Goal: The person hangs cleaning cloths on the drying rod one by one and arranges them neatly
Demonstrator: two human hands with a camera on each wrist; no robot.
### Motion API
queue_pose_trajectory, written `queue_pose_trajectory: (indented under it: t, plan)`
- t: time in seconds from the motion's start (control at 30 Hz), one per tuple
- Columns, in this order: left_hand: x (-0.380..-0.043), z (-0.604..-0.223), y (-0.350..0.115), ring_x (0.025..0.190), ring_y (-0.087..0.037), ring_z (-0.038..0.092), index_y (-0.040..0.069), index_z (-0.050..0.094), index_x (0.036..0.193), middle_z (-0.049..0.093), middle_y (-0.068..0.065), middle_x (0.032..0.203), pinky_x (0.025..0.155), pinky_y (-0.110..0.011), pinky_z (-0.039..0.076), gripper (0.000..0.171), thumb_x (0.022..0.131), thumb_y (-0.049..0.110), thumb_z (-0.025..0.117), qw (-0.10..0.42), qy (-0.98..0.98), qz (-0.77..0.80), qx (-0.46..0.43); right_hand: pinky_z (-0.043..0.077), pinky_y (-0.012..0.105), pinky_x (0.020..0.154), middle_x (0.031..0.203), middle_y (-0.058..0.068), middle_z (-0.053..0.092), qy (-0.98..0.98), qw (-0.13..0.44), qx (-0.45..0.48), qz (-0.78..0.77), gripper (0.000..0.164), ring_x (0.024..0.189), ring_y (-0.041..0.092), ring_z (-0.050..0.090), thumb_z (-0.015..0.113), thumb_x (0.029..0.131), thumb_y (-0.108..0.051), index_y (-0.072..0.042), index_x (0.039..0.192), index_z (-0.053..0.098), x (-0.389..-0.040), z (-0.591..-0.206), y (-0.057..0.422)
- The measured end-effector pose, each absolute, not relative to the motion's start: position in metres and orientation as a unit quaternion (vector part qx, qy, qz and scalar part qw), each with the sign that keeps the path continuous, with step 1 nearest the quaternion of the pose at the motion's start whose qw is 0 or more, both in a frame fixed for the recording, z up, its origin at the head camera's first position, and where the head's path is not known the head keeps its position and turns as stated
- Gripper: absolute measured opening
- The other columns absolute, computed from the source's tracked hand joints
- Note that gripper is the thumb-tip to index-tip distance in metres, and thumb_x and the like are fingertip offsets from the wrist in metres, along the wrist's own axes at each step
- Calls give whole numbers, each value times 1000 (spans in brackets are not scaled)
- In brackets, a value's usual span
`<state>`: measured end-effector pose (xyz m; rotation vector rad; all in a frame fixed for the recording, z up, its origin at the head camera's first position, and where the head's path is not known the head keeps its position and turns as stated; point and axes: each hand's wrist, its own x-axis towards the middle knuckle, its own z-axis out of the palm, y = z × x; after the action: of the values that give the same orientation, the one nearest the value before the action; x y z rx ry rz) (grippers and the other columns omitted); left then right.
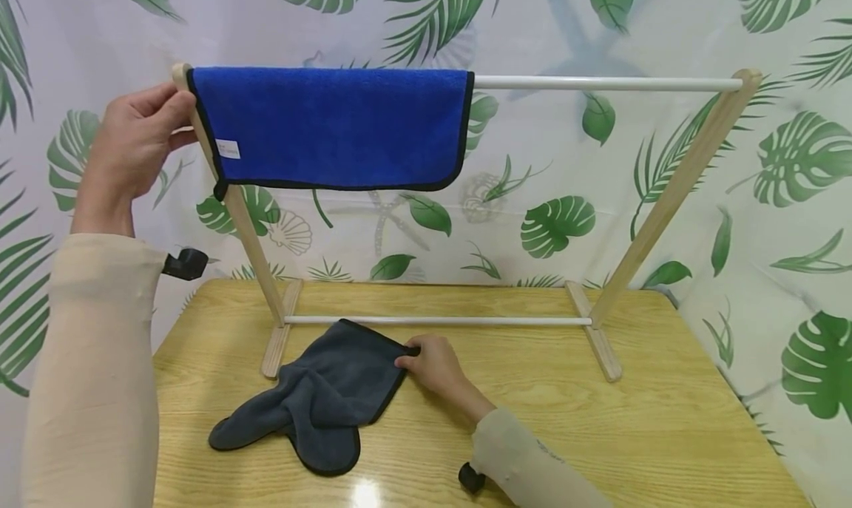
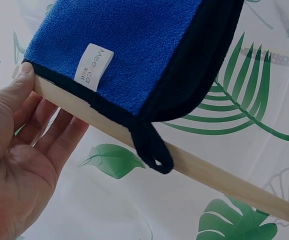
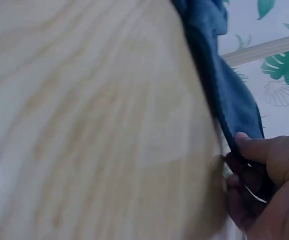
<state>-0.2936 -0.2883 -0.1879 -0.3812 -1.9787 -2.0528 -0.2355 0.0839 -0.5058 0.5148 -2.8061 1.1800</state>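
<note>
A blue towel (image 1: 333, 127) with black edging hangs folded over the left part of the rack's white top bar. My left hand (image 1: 136, 134) grips the rack's left wooden post (image 1: 249, 234) near its top. In the left wrist view, the thumb lies at the blue towel's black edge (image 2: 59, 85), with the fingers behind the post. A dark grey towel (image 1: 333, 390) lies crumpled on the table, and my right hand (image 1: 435, 367) pinches its right corner between thumb and fingers. The right wrist view shows the grey towel (image 3: 237, 97) stretching away from that hand.
The wooden table (image 1: 532, 419) bears the rack's two feet, joined by a white lower bar (image 1: 433, 321). Rightward, the white top bar (image 1: 599, 84) is bare up to the right post (image 1: 679, 190). A leaf-patterned cloth (image 1: 559, 227) hangs behind.
</note>
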Motion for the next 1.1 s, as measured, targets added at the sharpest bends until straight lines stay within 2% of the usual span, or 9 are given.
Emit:
queue_pose_trajectory:
  t: [0.27,0.43,0.57,0.67,0.8,0.93,1.0,1.1]
  plan:
    - [-296,-187,-288,109,-19,60,5,61,144,66,-5,117,85,-16,53,50,98,25,69,131,-677,-711,-136,49,27,65,83,4,70,-883,19,146,446,16,70,11,56,86,85,-12,-4,87,72,-231,-491,90]
    - [-298,-187,-287,109,-19,60,6,62,143,66,-5,117,85,-16,53,49,99,25,69,132,-678,-710,-136,51,24,61,87,8,70,-862,25,148,484,15,70,12,62,84,86,-6,-1,91,70,-228,-474,96]
    - [-298,-187,-286,109,-19,59,6,62,143,66,-5,118,85,-16,53,49,98,25,69,133,-679,-709,-136,60,34,64,90,14,70,-825,9,161,541,13,70,22,71,79,89,1,5,97,69,-228,-456,105]
    - [-299,-187,-286,109,-19,59,7,62,143,65,-5,118,85,-16,53,49,98,25,69,134,-680,-708,-136,62,42,68,92,17,71,-812,4,169,558,14,74,26,73,76,91,2,8,102,69,-228,-442,114]
    - [-299,-187,-287,109,-19,60,7,61,144,66,-5,118,85,-16,53,49,98,25,70,133,-679,-709,-137,61,36,71,96,17,72,-814,6,167,556,18,78,22,73,76,92,0,7,108,71,-227,-423,129]
    - [-301,-187,-288,108,-19,60,5,61,143,66,-6,117,85,-16,53,49,98,23,70,130,-674,-713,-142,57,27,68,94,12,72,-820,7,176,544,20,76,16,68,75,94,-5,6,111,72,-227,-407,146]
    - [-301,-187,-289,107,-19,61,5,61,143,67,-6,116,85,-16,54,49,99,23,70,128,-671,-716,-143,50,24,64,87,8,69,-826,14,191,530,16,72,14,62,74,96,-7,5,108,73,-229,-399,154]
    - [-301,-187,-290,107,-19,61,4,61,143,67,-6,115,85,-16,54,49,99,22,70,126,-670,-718,-142,41,24,59,77,6,63,-837,27,211,505,13,64,15,53,72,98,-11,2,101,74,-231,-386,167]
